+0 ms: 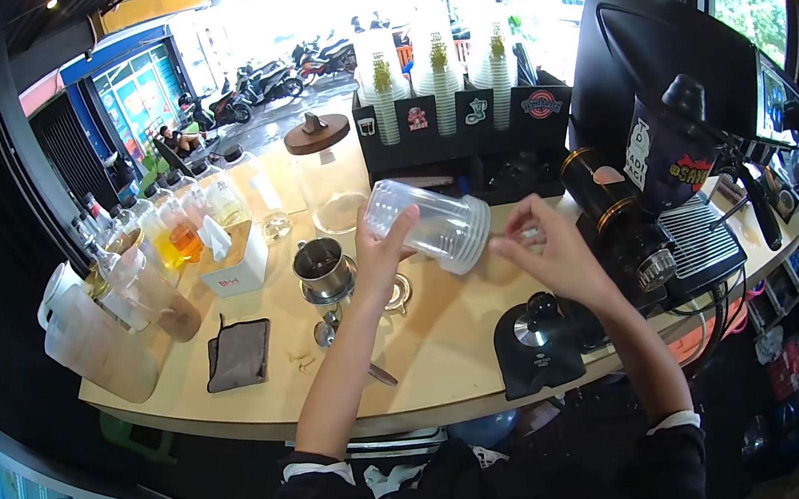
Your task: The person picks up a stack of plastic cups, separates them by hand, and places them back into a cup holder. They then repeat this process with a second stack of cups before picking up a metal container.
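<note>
My left hand [389, 248] is wrapped round a nested stack of clear plastic cups [430, 225], tilted with the rims toward the lower right. Just right of those rims is my right hand [546, 248], fingers curled and thumb apart from them; I see nothing held there. Below my left hand's side stands a metal drip filter [322, 268] with dark contents, set on a glass. Its round metal lid [398, 292] appears to lie on the table partly behind my left forearm. A spoon [382, 375] lies by the same forearm.
A black tamping stand [538, 352] sits at the front edge, beside a grinder [612, 201] and espresso machine [705, 234]. Behind are a cup holder [453, 121] and a wood-lidded jar [330, 183]. Bottles, a tissue box [235, 261], a pitcher [99, 345] and a folded cloth [239, 353] occupy the left.
</note>
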### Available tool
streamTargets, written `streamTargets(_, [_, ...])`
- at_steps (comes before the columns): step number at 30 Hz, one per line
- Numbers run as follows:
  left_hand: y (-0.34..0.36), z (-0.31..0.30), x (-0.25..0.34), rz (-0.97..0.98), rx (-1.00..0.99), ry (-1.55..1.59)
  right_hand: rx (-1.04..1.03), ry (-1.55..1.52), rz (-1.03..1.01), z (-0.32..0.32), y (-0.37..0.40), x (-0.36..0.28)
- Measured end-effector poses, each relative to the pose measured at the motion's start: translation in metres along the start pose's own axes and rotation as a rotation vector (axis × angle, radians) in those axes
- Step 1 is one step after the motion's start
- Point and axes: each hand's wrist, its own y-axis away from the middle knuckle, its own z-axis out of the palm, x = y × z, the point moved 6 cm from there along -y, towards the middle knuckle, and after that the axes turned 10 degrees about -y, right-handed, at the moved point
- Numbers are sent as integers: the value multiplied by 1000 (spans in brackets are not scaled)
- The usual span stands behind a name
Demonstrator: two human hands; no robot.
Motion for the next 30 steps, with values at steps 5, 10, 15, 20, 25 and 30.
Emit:
streamTargets(5, [13, 18, 5, -205, -20, 184, -9, -306, -190, 26, 8, -1])
streamTargets(10, [20, 9, 6, -13, -69, 156, 72, -679, -33, 6, 0, 21])
streamTargets(15, [37, 13, 19, 185, -250, 101, 52, -905, 62, 9, -5, 32])
streamTargets(20, [42, -1, 3, -91, -113, 209, -67, -704, 6, 25, 1, 10])
streamTargets(25, [48, -8, 21, 195, -138, 27, -71, -592, -120, 27, 13, 8])
streamTargets(30, [52, -11, 19, 227, -162, 58, -62, -619, -125, 27, 18, 12])
